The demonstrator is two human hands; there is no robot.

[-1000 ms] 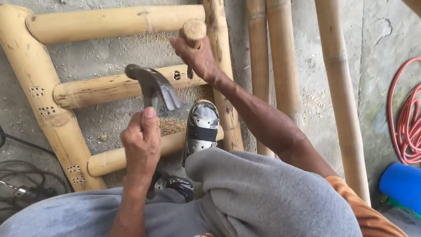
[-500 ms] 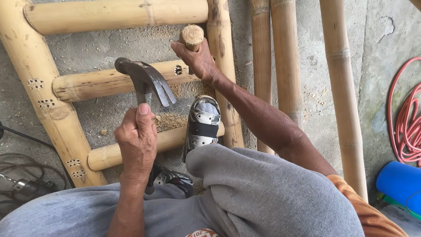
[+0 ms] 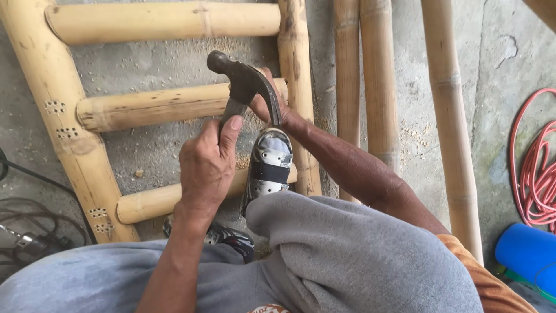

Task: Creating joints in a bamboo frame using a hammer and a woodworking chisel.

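One hammer [image 3: 246, 87] in left hand [image 3: 205, 165].

Place: it looked like a rough bamboo workshop.
Floor: bare concrete floor [image 3: 162, 145] was dusted with sawdust [image 3: 110, 95].
Stock: loose bamboo poles [image 3: 379, 87] lay beside a bamboo frame [image 3: 75, 150].
Gear: a red hose [image 3: 536, 174] and black cables [image 3: 35, 226] lay at the edges.

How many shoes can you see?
2. One grey shoe rests on the lower bamboo rung, right of the left hand. A darker shoe peeks out beneath that wrist, mostly hidden by the trouser leg.
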